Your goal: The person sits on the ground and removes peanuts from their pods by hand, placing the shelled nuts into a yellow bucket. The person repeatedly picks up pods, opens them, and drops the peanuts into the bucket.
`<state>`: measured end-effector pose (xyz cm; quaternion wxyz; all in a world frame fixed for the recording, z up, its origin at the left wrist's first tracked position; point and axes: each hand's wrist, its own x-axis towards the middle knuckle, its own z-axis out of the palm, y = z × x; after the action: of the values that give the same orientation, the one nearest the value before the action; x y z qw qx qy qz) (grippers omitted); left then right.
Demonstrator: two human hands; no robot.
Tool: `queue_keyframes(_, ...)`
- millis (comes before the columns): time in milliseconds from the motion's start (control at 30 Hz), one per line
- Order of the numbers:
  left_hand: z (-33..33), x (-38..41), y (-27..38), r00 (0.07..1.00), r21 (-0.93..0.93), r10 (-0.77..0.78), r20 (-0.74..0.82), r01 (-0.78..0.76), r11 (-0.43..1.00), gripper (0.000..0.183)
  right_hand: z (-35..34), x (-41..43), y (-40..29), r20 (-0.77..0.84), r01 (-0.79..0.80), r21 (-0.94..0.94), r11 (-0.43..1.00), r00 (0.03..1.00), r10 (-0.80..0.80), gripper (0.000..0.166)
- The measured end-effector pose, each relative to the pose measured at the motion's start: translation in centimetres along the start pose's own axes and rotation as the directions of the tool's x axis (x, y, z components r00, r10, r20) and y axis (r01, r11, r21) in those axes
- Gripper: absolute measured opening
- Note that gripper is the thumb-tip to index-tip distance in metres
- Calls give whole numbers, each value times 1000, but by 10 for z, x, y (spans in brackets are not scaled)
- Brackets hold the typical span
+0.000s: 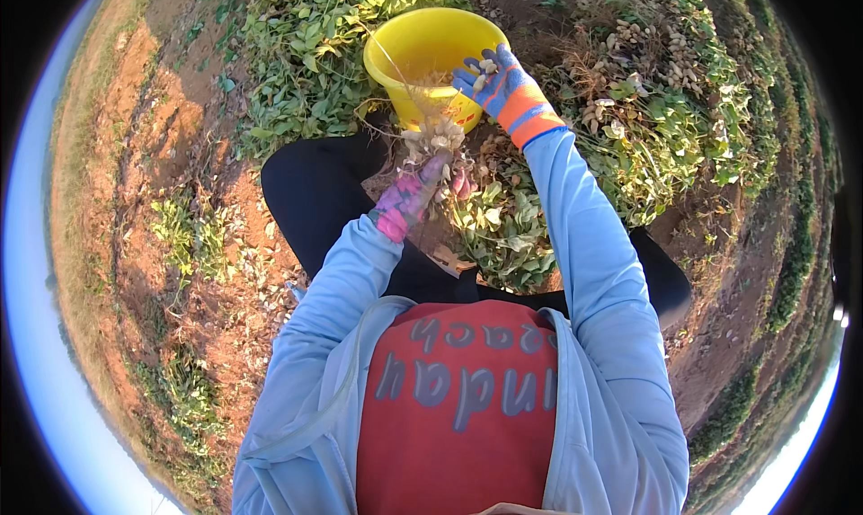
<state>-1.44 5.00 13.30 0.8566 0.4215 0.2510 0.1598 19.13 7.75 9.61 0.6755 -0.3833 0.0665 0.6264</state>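
Observation:
My left hand (412, 195), in a pink and grey patterned glove, grips an uprooted peanut plant by its stems. The plant's clustered pods (438, 136) and thin roots point up toward the bucket, and its leaves (509, 235) hang down between my legs. At the right rim of a yellow plastic bucket (431, 28) is my right hand (495, 87), gloved in blue and orange. Several loose peanut pods (483, 73) lie in its fingers and palm. Roots partly hide the bucket's inside, so its contents cannot be made out well.
Leafy peanut plants (303, 63) lie left of the bucket. On the right, a heap of pulled plants shows exposed pods (677, 56). My bent legs (317, 191) flank the bucket's near side. Reddish soil (236, 245) with dry leaves stretches out to the left.

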Motion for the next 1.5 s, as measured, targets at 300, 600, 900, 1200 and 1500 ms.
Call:
queue_keyframes(300, -18, -5, -7, 999, 93, -30, -39, 33, 995, 49, 19, -62, 2, 214, 66, -896, 440, 930, 297, 47)
queue_keyframes(600, -12, 8, -17, 994, 217, 48, -103, -24, 976, 43, -11, -52, 14, 305, 82, -813, 577, 904, 301, 48)
queue_keyframes(900, -5, 0, -5, 971, 242, -196, 140, 158, 957, 49, -14, -39, 4, 667, 630, -725, 278, 542, 512, 53)
queue_keyframes(1200, -5, 0, -1, 975, 275, -189, 113, 152, 949, 39, -33, -25, 32, 793, 758, -598, 259, 514, 327, 39)
queue_keyframes(1500, 0, 20, -21, 973, 186, -163, -165, 193, 964, 22, -44, 3, 73, 622, 713, -659, 240, 696, -358, 17)
